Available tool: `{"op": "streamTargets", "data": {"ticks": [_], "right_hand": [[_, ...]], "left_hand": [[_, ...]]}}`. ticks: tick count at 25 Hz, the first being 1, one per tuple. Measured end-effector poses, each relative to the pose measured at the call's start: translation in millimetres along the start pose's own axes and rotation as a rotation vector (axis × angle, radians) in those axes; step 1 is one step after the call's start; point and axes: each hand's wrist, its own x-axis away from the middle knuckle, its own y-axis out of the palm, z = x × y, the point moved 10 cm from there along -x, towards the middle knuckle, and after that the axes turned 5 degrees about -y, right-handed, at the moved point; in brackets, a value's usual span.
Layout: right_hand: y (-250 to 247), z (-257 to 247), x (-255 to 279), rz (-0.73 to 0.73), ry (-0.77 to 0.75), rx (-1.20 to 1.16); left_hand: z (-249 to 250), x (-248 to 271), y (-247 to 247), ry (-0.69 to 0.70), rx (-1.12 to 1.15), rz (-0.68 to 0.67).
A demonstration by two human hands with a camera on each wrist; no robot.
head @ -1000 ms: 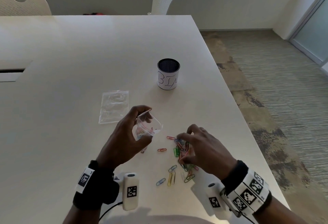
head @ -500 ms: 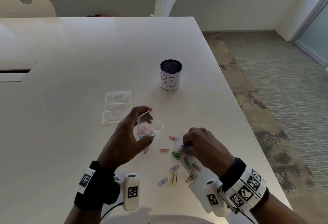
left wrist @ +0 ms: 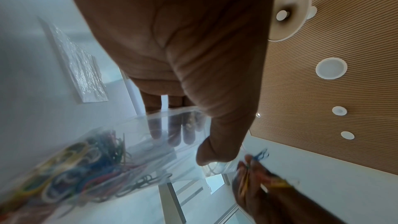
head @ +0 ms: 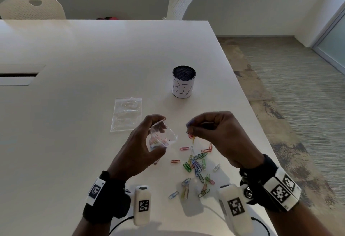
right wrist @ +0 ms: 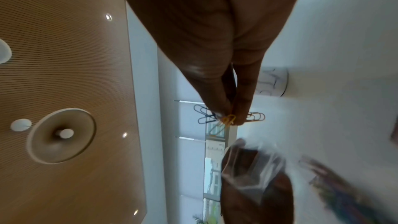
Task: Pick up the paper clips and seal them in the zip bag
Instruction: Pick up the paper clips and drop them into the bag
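My left hand (head: 141, 146) holds a small clear zip bag (head: 162, 136) above the table, mouth open toward the right, with several coloured paper clips (left wrist: 71, 173) lying in it. To its right, my right hand (head: 216, 133) pinches a few paper clips (head: 191, 135) between thumb and fingers; they dangle just off the bag's mouth. The right wrist view shows those pinched clips (right wrist: 228, 119) above the bag (right wrist: 254, 168). A loose pile of coloured paper clips (head: 196, 164) lies on the white table (head: 74, 142) below my hands.
A second flat clear bag (head: 127, 113) lies on the table left of my hands. A white cup marked BIN (head: 183, 81) stands farther back. The table's right edge (head: 248, 105) runs close to my right hand. Two white chairs (head: 180, 3) stand beyond the far edge.
My right hand has risen from the pile with a few clips pinched and moved up and left toward the bag's mouth. The left hand still holds the bag in the same spot.
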Motion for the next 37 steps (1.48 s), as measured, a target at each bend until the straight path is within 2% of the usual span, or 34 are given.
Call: {"op": "streamTargets", "data": {"ticks": [3, 8, 10, 14, 17, 19, 21, 23, 26, 29, 32, 37], "right_hand": [[32, -21, -8, -0.066, -0.101, 0.008], [72, -35, -21, -0.134, -0.331, 0.483], [80, -36, -22, -0.18, -0.357, 0.584], [78, -44, -20, -0.209, -0.383, 0.649], [56, -63, -14, -0.096, -0.484, 0.665], [37, -60, -4, -0.077, -0.474, 0.676], [37, -40, 13, -0.208, -0.417, 0.692], [56, -8, 38, -0.435, -0.369, 0.756], [98, 39, 74, -0.757, -0.416, 0.826], [115, 67, 93, -0.938, -0.495, 0.856], [98, 76, 85, -0.935, -0.465, 0.839], [53, 69, 50, -0.767, -0.419, 0.932]], "left_hand": [[0, -1, 1, 0.001, -0.016, 0.002], [2, 0, -2, 0.001, -0.023, 0.016], [3, -1, -2, 0.007, -0.005, 0.015], [2, -3, 0, -0.005, -0.008, 0.005], [4, -4, 1, 0.009, -0.021, 0.003], [4, -3, 0, 0.017, -0.019, 0.002], [2, -1, -4, 0.019, -0.005, 0.009], [1, 1, -7, 0.015, 0.001, 0.017], [1, 2, -9, 0.006, -0.005, 0.027], [1, 3, -7, 0.007, -0.003, 0.027], [3, 4, -6, 0.002, 0.002, 0.021], [4, 3, -4, 0.004, 0.02, 0.02]]}}
